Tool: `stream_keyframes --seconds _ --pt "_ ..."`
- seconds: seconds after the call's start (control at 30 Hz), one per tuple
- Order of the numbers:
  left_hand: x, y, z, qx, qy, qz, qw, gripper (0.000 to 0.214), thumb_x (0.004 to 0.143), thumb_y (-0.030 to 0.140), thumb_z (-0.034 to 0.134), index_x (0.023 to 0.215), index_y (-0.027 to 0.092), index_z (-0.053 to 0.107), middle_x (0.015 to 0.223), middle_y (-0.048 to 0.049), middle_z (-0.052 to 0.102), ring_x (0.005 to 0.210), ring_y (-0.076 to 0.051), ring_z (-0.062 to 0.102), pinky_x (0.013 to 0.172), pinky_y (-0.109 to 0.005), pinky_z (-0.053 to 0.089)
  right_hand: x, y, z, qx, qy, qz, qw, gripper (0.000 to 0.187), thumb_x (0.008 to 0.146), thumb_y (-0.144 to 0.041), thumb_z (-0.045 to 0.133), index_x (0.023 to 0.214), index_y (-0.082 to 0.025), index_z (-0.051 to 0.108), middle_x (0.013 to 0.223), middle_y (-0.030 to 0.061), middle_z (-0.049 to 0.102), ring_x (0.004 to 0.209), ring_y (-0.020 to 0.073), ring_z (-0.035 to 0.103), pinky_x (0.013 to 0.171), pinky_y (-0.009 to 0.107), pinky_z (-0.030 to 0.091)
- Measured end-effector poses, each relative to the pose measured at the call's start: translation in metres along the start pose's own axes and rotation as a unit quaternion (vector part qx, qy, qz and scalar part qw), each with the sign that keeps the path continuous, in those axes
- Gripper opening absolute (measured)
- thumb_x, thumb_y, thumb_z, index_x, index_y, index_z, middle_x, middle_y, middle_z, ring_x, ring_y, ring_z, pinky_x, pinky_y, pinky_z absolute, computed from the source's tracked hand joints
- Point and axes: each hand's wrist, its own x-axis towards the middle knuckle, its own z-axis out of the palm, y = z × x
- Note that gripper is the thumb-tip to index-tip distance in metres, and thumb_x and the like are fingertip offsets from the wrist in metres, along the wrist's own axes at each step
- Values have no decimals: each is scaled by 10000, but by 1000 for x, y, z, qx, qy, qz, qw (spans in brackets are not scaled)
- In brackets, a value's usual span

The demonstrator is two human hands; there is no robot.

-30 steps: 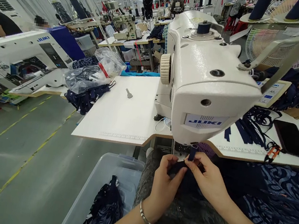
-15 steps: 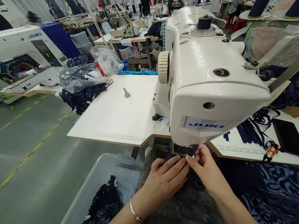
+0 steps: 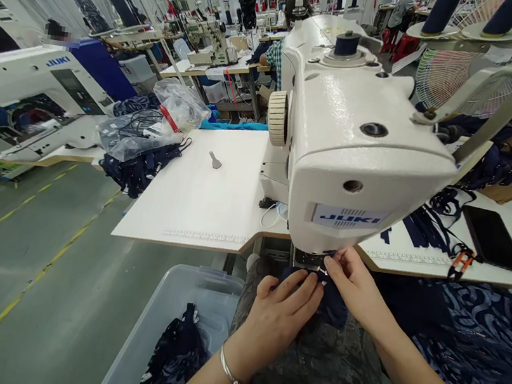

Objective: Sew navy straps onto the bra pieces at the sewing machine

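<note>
Below the head of a white JUKI sewing machine (image 3: 363,150), both my hands work at dark navy fabric (image 3: 334,303). My left hand (image 3: 283,315), a silver bangle at its wrist, lies on the fabric with its fingers slightly spread and its thumb apart. To its right, my right hand (image 3: 354,287) pinches a navy strap close to the needle area, thumb against fingers. A small pale glint shows between the two hands. The machine's head and my fingers hide the needle and most of the strap.
A clear plastic bin (image 3: 175,282) with navy garments stands at lower left. On the white table (image 3: 215,205) are a small metal piece (image 3: 215,160) and bagged fabric. At right are navy strips (image 3: 426,227), orange-handled snips (image 3: 461,262), a phone (image 3: 494,237) and patterned fabric (image 3: 477,353).
The strap that stood up by my right fingers now shows less. More navy fabric shows beneath my right hand. My left hand stays on the fabric; the view has shifted slightly.
</note>
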Motion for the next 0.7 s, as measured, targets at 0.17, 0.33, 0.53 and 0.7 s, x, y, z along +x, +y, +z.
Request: stream_keyframes --seconds 0.17,0.33,0.53,0.7 --pt "-3 -1 1 -7 -8 3 1000 383 966 149 496 1347 186 512 1347 -70 574 1245 -201 508 913 -350 398 -1 -5 -1 -19 -4 -6 1000 258 958 -459 482 836 -233 460 716 -30 411 652 161 429 607 286 405" --pt "4 -1 -5 -33 17 4 999 335 974 207 520 1307 173 540 1294 -61 613 1216 -188 534 926 -339 392 -6 -11 -9 -94 -43 -53 993 253 937 -400 537 764 -231 465 761 -7 440 681 172 451 605 288 410" --pt "17 1 -8 -177 56 -93 978 188 988 223 497 1120 230 630 1129 -43 677 1052 -180 617 895 -338 421 -17 -11 -8 -102 -41 -90 990 255 963 -334 516 733 -230 479 800 17 486 710 187 493 621 293 432" --pt "23 3 -6 -258 69 -173 948 178 924 272 620 1098 235 616 993 -39 679 888 -198 591 757 -330 439 -28 -8 -5 -51 -72 -149 985 151 984 -267 498 860 -248 583 894 31 541 840 202 547 738 303 457"
